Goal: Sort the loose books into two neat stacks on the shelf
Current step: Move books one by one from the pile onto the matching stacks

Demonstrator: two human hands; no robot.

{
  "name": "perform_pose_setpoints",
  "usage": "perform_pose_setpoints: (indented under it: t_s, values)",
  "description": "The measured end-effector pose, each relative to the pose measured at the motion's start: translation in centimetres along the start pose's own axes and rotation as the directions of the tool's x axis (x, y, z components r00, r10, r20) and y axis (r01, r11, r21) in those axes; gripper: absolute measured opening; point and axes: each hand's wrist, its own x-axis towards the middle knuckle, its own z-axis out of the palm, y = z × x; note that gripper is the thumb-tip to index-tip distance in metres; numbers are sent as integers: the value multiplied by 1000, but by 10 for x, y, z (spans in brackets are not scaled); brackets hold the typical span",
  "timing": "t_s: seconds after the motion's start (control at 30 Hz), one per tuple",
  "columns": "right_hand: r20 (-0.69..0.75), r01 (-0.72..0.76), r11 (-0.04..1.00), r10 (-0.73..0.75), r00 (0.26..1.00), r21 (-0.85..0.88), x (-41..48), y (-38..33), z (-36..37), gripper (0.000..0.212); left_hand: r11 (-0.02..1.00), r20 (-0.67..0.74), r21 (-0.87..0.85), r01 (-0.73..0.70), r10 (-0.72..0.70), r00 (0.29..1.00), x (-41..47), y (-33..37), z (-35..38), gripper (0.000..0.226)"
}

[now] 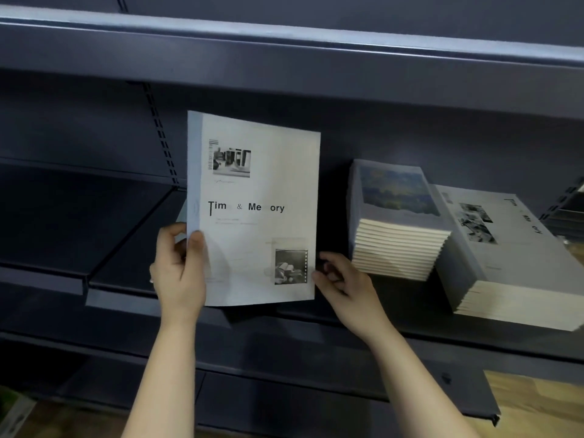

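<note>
I grip a thin paperback book (256,210) along its spine edge with my left hand (178,270), thumb flat on the front cover and the other fingers curled round behind. The book stands upright and slightly tilted in the air before the dark metal shelf (347,330), its lower edge near the shelf's front lip. Its cover is pale, matte and rectangular, with black lettering across the middle and two small grey photographs, one near the top left and one near the bottom right. My right hand (343,279) sits at the lower right corner with its fingers curled, the fingertips at the cover's edge; I cannot tell whether they pinch it or only touch it. To the right, on the shelf board, lie two flat stacks, just beside each other: the nearer stack (398,222) topped by a cover with a blue, painterly picture, its cream page edges slightly stepped, and the farther stack (505,248) topped by a pale cover like the one I hold. The shelf's back panel is smooth, with slotted uprights.
</note>
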Motion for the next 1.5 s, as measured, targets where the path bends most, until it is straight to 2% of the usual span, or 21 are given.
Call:
perform_pose_setpoints:
  t_s: [0.03, 0.1, 0.2, 0.47, 0.6, 0.67, 0.83, 0.93, 1.07, 1.27, 1.4, 1.5]
  values:
    - [18, 4, 999, -5, 1000, 48, -1, -5, -3, 32, 999, 10, -53, -12, 12, 1000, -2, 3, 4, 3]
    - [19, 46, 993, -48, 999, 108, -4, -12, -11, 28, 986, 20, -165, -23, 27, 999, -7, 10, 15, 9]
    - [-58, 86, 977, -76, 995, 194, -9, -15, -25, 24, 950, 57, -311, -28, 48, 997, -16, 20, 34, 8]
    - [-301, 85, 921, 37, 953, 379, -22, 2, -82, 35, 932, 171, -362, -35, 103, 980, -51, 52, 95, 9]
    - [-441, 138, 914, 48, 896, 381, -32, 17, -120, 29, 957, 286, -290, -7, 94, 954, -70, 65, 127, 20]
    - [-490, 142, 918, 63, 870, 370, -39, 25, -142, 25, 974, 361, -228, -1, 85, 928, -79, 68, 140, 14]
    - [-562, 105, 931, 120, 819, 351, -53, 40, -194, 22, 996, 581, -81, -28, 70, 811, -108, 68, 167, 24]
    - [-601, 80, 937, 151, 785, 340, -59, 45, -223, 22, 988, 655, 50, -146, 78, 751, -123, 57, 183, 25]
    - [-634, 33, 947, 187, 751, 319, -64, 55, -260, 22, 940, 702, 188, -285, 74, 708, -136, 53, 201, 28]
    - [-659, -48, 973, 188, 728, 225, -63, 71, -290, 18, 873, 653, 341, -349, 47, 756, -149, 53, 221, 25]
    - [-658, -126, 992, 100, 747, 8, -59, 80, -293, 13, 856, 667, 308, -415, 117, 736, -152, 49, 227, 21]
    - [-666, -187, 971, 41, 745, -150, -56, 84, -293, 18, 834, 680, 321, -449, 127, 723, -151, 44, 231, 21]
